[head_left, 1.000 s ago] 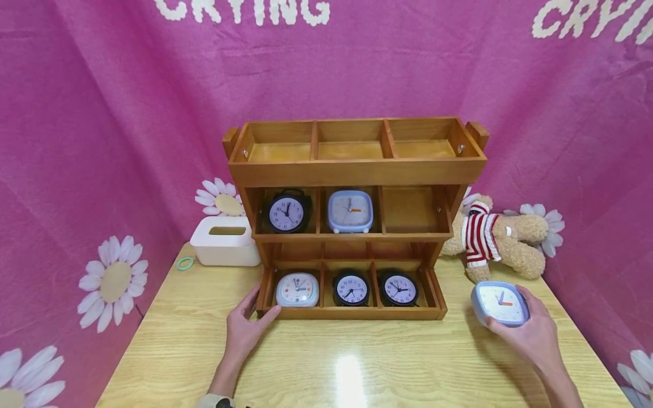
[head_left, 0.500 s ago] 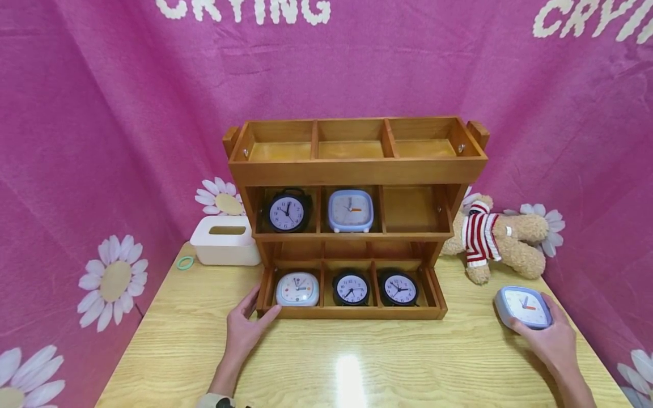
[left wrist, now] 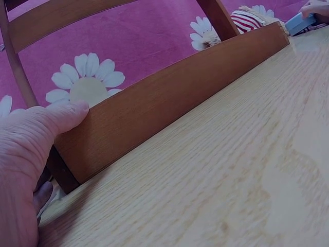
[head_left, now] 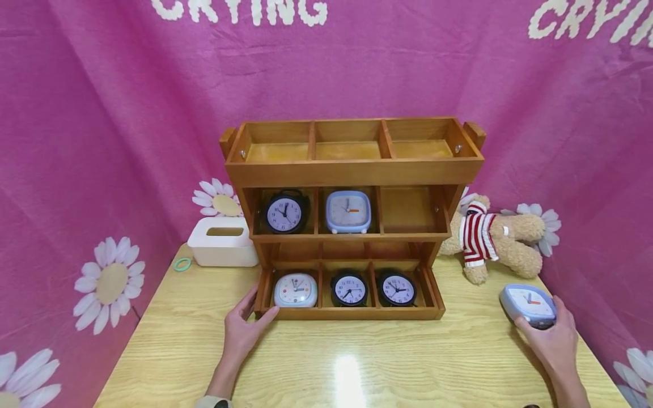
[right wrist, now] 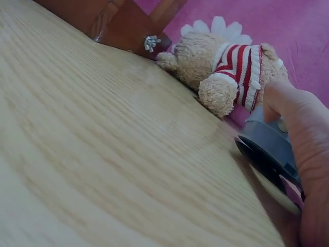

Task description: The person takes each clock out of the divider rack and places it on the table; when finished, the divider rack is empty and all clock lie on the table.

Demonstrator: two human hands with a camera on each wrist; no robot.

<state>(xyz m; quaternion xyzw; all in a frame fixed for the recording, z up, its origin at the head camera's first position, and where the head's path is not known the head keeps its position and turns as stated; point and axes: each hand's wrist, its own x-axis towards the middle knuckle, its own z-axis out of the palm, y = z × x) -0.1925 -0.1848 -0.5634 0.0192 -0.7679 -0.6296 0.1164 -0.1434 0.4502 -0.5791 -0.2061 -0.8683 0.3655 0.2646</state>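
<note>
My right hand [head_left: 553, 334] grips a blue square alarm clock [head_left: 528, 303] by its sides at the table's right. The clock leans back, dial up; in the right wrist view its dark back [right wrist: 264, 154] faces the tabletop, and I cannot tell whether it touches. At the rack's lower left corner, my left hand [head_left: 245, 331] holds the wooden three-tier rack [head_left: 352, 314], thumb on the front board [left wrist: 169, 103] and fingers at the side. The bottom tier has a white clock [head_left: 296, 290] and two black clocks; the middle tier holds a black clock [head_left: 284, 214] and a blue clock [head_left: 348, 211].
A teddy bear [head_left: 476, 238] in a striped sweater lies right of the rack, behind the held clock. To the left stand a white tissue box [head_left: 224, 255] and a green ring [head_left: 182, 264]. A pink curtain [head_left: 352, 68] hangs behind the table.
My right hand has carried the blue alarm clock to the right, and the clock has tipped back so its dial faces more upward. My left hand stays on the rack's corner.
</note>
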